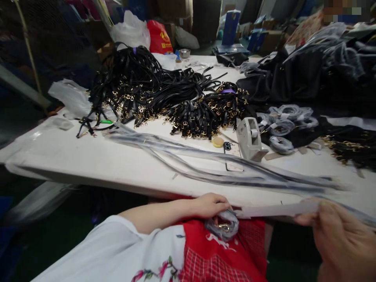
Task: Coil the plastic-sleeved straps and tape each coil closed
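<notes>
"Two hands first. Where, on a clock laid over the view?"

"Left hand (213, 205) at 5 o'clock, over the red apron (220, 250). Its fingers curl closed over the top of a plastic-wrapped coil (225, 231), also at 5, with a gold clasp (223, 227) showing through."

"And the right?"

"Right hand (337, 227) at 4 o'clock, thumb and forefinger pinched together on the end of a pale strip (276, 209). The strip runs across to the coil's edge; whether it sticks there, I can't tell."

"Beyond the hands?"

"White table (96, 160). Long sleeved straps (188, 150) lie along it, from 9 o'clock to almost 4, a bit blurred. They cross over a phone (233, 150) at 3."

"What's by the phone?"

"Close in at 3, a yellow disc (217, 141) on its left, a tape dispenser (249, 137) just behind. Farther out towards 3, more wrapped coils (282, 125)."

"Farther back?"

"Black straps (176, 94) with gold buckles heaped from 10 round to 1. Black cloth (293, 82) at 2."

"Farthest?"

"Around 11, a white bag (131, 31) beside a red bag (159, 37). Near 1, a blue box (231, 27), standing upright."
</notes>
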Motion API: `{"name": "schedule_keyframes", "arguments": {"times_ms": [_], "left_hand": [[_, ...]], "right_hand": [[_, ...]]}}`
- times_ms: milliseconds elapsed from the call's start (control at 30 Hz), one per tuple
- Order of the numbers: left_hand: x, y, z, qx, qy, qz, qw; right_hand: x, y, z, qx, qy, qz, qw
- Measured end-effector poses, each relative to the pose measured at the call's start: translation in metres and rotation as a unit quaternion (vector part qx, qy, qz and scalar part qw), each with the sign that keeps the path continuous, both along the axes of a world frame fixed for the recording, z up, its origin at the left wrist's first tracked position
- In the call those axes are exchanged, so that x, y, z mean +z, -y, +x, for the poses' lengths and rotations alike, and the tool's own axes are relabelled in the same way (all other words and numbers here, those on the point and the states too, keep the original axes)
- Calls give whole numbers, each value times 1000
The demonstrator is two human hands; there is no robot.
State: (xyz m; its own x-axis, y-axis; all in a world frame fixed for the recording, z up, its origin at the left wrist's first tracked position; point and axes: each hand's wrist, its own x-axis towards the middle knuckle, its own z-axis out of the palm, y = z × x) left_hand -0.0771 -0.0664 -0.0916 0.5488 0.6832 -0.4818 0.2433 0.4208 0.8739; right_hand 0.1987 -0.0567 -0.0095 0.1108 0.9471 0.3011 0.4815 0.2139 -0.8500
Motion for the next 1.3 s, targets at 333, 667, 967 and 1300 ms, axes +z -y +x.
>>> {"name": "schedule_keyframes", "arguments": {"times_ms": [333,667,967,1300], "left_hand": [[3,2,18,46,-25,49,997],[5,2,18,14,-59,-1,998],[16,2,16,14,-92,112,989],[5,7,20,39,4,-36,999]], "right_hand": [[-31,44,-10,133,224,28,965],[-25,68,-34,195,268,168,929],[-16,75,-47,258,258,193,911],[-49,64,-53,207,281,168,922]]}}
